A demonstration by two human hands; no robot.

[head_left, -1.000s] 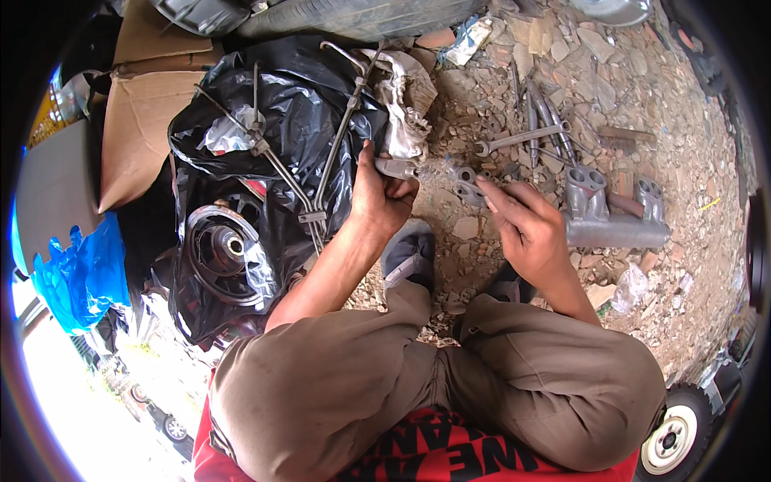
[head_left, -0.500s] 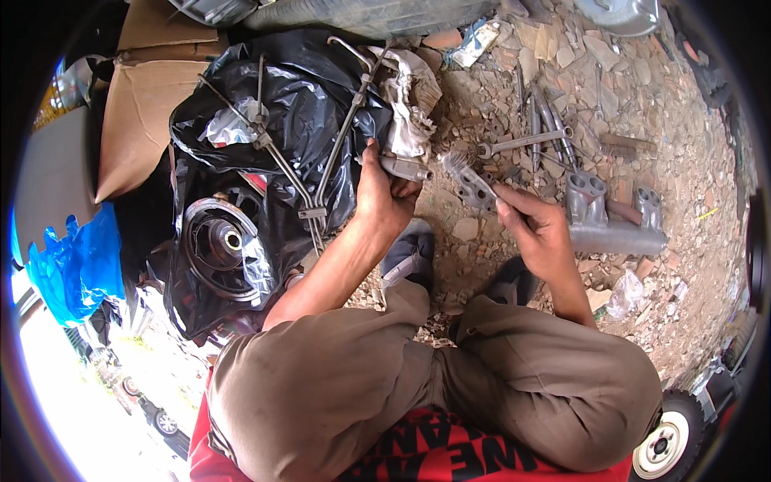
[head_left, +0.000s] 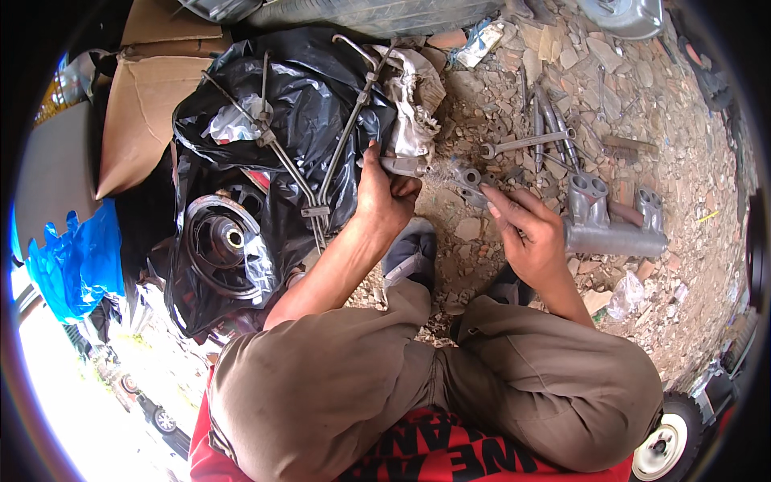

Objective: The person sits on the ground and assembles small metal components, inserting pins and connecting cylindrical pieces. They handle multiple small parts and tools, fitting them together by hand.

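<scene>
The left hand [head_left: 383,199] is closed around a grey metal part [head_left: 405,166], whose end points to the right, beside a black plastic bag [head_left: 301,100]. The right hand [head_left: 532,233] grips a wire brush [head_left: 464,185] between thumb and fingers. The bristles are blurred near this end; I cannot tell if they touch. A wrench [head_left: 528,143] and a metal pipe [head_left: 617,238] lie on the stony ground [head_left: 683,161].

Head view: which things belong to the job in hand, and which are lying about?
In use:
cylindrical metal part, left hand
wire brush, right hand

Lying about:
combination wrench
blue plastic bag
brown cardboard
</scene>
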